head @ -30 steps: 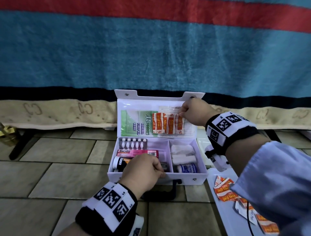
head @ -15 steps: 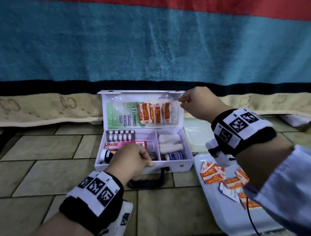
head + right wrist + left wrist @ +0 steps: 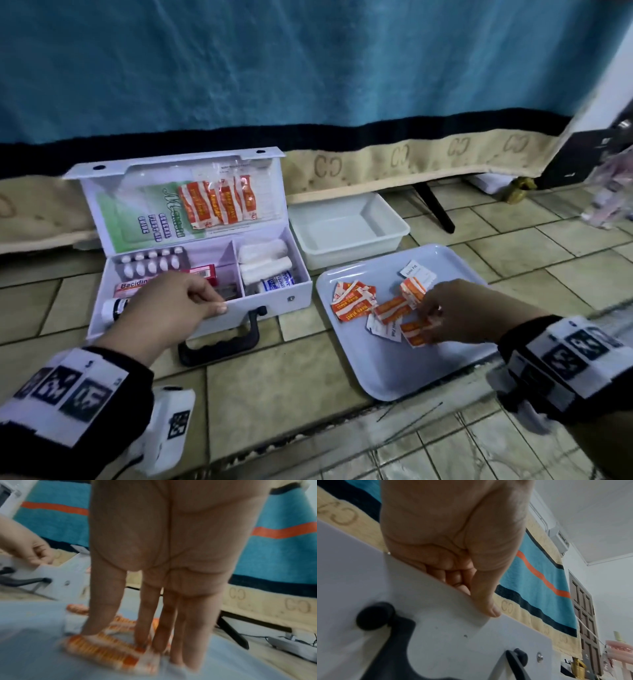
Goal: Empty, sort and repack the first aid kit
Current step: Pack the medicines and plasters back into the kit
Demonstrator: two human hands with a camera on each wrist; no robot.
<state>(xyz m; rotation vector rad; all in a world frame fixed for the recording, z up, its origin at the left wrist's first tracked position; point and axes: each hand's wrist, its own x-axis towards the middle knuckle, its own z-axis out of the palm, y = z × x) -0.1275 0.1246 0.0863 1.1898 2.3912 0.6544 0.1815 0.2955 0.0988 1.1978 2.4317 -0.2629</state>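
Note:
The white first aid kit (image 3: 274, 301) stands open on the tiled floor. Orange plaster packets (image 3: 219, 202) and a green guide sit in its lid pocket. Inside lie a pill blister (image 3: 150, 263), a pink Bacidin box (image 3: 133, 286), a bottle (image 3: 113, 308) and gauze rolls (image 3: 263, 257). My left hand (image 3: 214, 303) grips the kit's front wall (image 3: 436, 628), thumb outside and fingers curled over the rim. To the right, my right hand (image 3: 430, 318) reaches down onto the pale tray (image 3: 394, 370). Its straight fingers (image 3: 120, 641) touch orange plaster packets (image 3: 102, 651) lying there, among several others (image 3: 352, 301).
An empty white tub (image 3: 349, 233) stands behind the tray, against a beige-edged blue blanket (image 3: 308, 68). The kit's black handle (image 3: 222, 339) lies on the tiles in front. A black leg (image 3: 435, 209) slants down behind the tub. A white power strip (image 3: 291, 649) lies right of the tray.
My right hand has left the kit's lid pocket and come down to the plaster packets on the tray. The view has swung right. The left hand stays on the kit's front wall.

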